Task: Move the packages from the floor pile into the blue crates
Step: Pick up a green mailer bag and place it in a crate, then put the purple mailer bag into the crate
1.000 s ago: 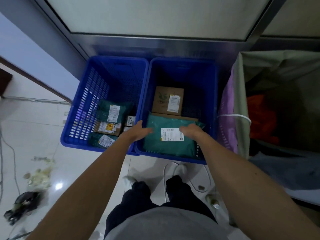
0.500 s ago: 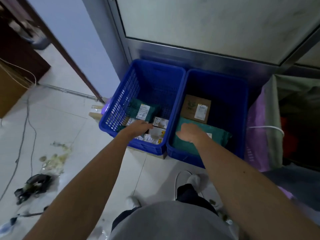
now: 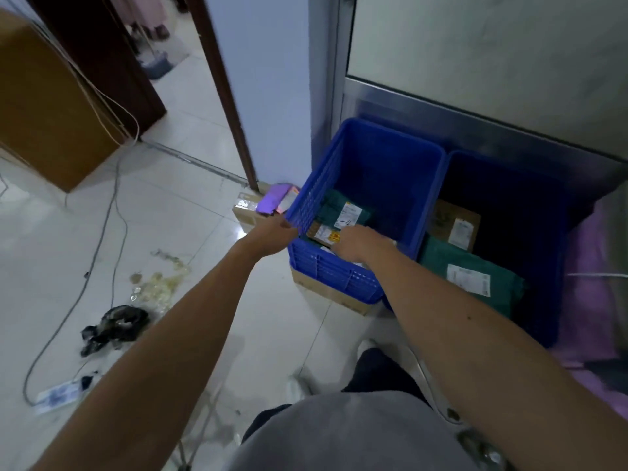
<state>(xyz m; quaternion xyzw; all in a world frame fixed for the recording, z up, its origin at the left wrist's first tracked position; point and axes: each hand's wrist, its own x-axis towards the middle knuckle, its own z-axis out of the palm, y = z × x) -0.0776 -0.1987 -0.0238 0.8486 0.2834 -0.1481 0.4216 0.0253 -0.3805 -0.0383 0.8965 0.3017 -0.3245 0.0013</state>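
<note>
Two blue crates stand side by side against a metal-framed wall. The left crate [image 3: 390, 141] holds a green mailer [image 3: 339, 207] and a small labelled box [image 3: 324, 234]. In the right crate [image 3: 540, 311] lie a large green mailer [image 3: 438, 260] and a cardboard box [image 3: 455, 222]. My left hand [image 3: 272, 231] is at the left crate's near-left rim, fingers stretched toward it, holding nothing. Inside that crate, just over the small packages, my right hand [image 3: 360, 241] hangs with loosely curled fingers and nothing visibly held.
A flat cardboard box [image 3: 244, 212] with a purple packet [image 3: 275, 202] lies left of the crate; another carton [image 3: 333, 294] is under its front. Cables, a black scrap [image 3: 115, 324] and a spill [image 3: 156, 287] litter the tiles. Purple fabric [image 3: 584, 266] is at the right.
Both hands have let go of the large green mailer in the right crate and swung left to the left crate. The view has turned left, showing the doorway and cabinet.
</note>
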